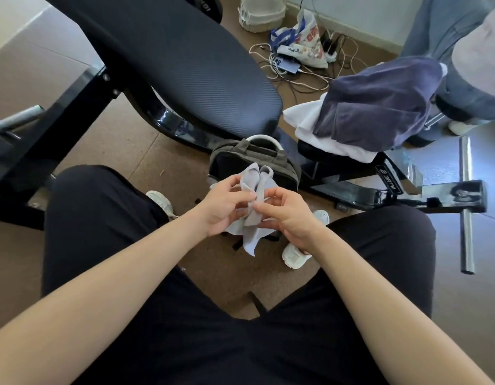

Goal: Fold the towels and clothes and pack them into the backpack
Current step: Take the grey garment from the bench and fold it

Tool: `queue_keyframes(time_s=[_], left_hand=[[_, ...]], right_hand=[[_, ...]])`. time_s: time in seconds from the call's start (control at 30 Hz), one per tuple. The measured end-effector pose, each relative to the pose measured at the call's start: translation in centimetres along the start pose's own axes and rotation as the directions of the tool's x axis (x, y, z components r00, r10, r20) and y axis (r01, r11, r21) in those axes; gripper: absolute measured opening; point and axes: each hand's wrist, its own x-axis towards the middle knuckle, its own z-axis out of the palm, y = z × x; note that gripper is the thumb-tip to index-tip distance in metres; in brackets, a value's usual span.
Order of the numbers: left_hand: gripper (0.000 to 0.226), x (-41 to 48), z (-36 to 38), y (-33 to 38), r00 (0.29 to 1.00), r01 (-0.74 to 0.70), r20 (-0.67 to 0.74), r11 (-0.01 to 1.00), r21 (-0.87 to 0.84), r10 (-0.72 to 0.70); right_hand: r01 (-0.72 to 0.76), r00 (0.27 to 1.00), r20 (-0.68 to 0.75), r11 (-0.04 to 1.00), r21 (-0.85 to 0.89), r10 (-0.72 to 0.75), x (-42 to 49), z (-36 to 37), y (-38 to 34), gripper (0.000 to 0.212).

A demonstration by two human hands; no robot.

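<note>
A small light-grey garment (253, 218), perhaps socks, hangs bunched between both hands above my knees. My left hand (221, 207) grips its left side with curled fingers. My right hand (288, 215) pinches its middle between thumb and fingertips. Just beyond the hands an olive-green backpack (285, 165) stands on the floor, its top partly hidden by the garment. A dark navy cloth (379, 104) lies on top of a white cloth (307, 120) on the bench seat at the right.
A black padded weight bench (168, 59) with a metal frame (435, 195) crosses the view. Cables, a phone and a printed bag (304, 43) lie on the floor behind. Another person's legs (463, 51) are at the top right. My white shoes (295, 255) rest on the floor.
</note>
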Motion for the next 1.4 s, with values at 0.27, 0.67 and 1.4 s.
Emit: queue_keyframes(time_s=[0.27,0.67,1.4], left_hand=[[0.011,0.1,-0.1,0.7,0.996,-0.011,-0.092,0.999,-0.046,0.007],[0.01,-0.3,-0.1,1.3,0.999,0.029,-0.023,0.991,-0.129,-0.033],[0.006,0.1,-1.2,0.7,0.914,0.175,-0.396,0.968,0.18,-0.092]], right_hand=[[0.105,0.985,-0.137,0.994,-0.041,-0.109,-0.2,-0.1,-0.7,0.013],[0.285,0.947,-0.106,0.945,-0.163,-0.304,-0.9,1.5,-0.4,0.017],[0.428,0.876,0.009,0.77,-0.474,-0.482,-1.5,0.8,-0.1,0.019]])
